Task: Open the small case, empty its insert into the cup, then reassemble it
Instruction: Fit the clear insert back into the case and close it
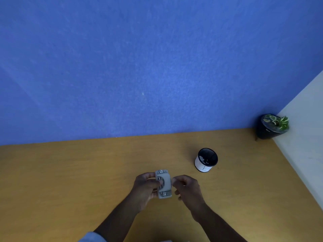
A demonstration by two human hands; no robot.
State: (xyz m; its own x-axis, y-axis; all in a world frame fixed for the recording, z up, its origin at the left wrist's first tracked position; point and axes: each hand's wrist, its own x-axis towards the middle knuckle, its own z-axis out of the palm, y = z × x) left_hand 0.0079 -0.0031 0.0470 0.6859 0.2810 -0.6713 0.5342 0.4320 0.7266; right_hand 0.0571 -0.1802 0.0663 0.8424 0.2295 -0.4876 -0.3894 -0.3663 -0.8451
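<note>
A small grey case (164,183) with a rounded middle panel and metal tabs at both ends is held upright above the wooden table (87,172). My left hand (146,187) grips its left side, thumb across the front. My right hand (186,186) hovers just right of the case with fingers curled; whether it touches the case is unclear. The cup (206,160), white outside and dark inside, stands upright on the table to the upper right of my hands.
A dark pot with a green plant (271,126) sits in the far right corner. A blue wall (139,67) rises behind the table and a white wall (305,128) borders its right edge.
</note>
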